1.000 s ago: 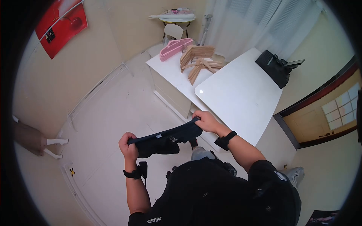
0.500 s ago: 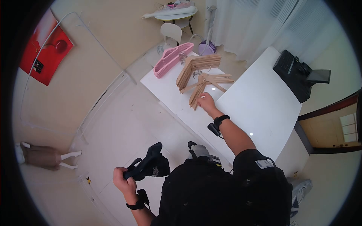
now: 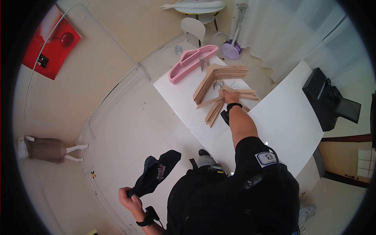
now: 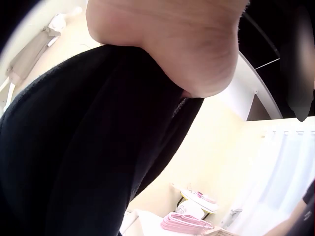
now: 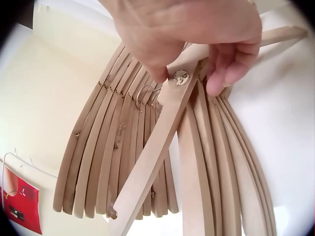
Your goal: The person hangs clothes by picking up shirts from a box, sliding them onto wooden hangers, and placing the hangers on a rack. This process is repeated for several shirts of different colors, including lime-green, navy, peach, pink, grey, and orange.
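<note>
In the head view my left hand (image 3: 129,199) grips one end of a dark garment (image 3: 152,176) with printed lettering, low at the left of my body. The cloth hangs out over the floor, and the left wrist view shows its folds beneath the hand. My right hand (image 3: 231,97) reaches to the white table and holds the top wooden hanger (image 5: 155,137) at its neck. Thumb and fingers sit on opposite sides of that hanger, beside a round metal piece. More wooden hangers (image 5: 224,162) fan out below it, and another wooden stack (image 3: 203,84) lies behind.
Pink hangers (image 3: 174,76) lie at the far corner of the white table (image 3: 172,96). A higher white tabletop (image 3: 282,117) on the right bears a black machine with a screen (image 3: 348,109). A purple-based steamer (image 3: 232,50) stands behind; a mannequin in a brown skirt (image 3: 47,150) is at left.
My right hand has let go of the garment and moved forward to the wooden hangers, now gripping the top one. The left hand keeps the garment, lower than before, its lettering now visible.
</note>
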`<action>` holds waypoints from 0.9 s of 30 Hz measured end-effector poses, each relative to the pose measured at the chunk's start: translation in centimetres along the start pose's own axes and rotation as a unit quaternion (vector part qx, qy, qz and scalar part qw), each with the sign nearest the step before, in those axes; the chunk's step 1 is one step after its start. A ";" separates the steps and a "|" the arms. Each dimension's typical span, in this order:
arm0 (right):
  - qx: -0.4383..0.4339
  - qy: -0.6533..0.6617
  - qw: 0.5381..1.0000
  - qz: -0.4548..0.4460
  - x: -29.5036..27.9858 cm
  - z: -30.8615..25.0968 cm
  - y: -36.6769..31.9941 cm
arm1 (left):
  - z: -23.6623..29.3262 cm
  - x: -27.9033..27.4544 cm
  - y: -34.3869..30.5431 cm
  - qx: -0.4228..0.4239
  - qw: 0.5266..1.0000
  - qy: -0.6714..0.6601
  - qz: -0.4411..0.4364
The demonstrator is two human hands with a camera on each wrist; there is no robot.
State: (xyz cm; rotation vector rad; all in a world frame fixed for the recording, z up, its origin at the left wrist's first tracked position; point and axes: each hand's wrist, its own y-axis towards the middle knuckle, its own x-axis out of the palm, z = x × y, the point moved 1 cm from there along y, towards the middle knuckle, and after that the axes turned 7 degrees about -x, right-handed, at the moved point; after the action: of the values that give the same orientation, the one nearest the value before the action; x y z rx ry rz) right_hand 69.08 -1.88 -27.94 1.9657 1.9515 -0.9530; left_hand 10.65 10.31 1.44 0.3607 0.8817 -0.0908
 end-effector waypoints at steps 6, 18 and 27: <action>0.042 -0.019 0.999 -0.010 0.0 -1.2 -0.9 | 0.1 0.5 -0.4 -0.011 1.000 0.000 0.005; 0.027 0.161 0.986 0.037 -2.0 -2.7 -4.1 | -1.7 0.9 0.3 -0.016 1.000 0.010 -0.016; -0.041 0.568 0.822 0.003 -12.1 -8.3 -17.2 | -4.5 -0.8 2.1 0.023 0.999 -0.015 -0.022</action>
State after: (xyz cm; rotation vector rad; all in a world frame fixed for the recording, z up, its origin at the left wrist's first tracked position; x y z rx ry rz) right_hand 56.22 -5.26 -9.71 2.7738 2.3422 0.5319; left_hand 7.32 13.77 0.05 0.3820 0.8601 -0.1578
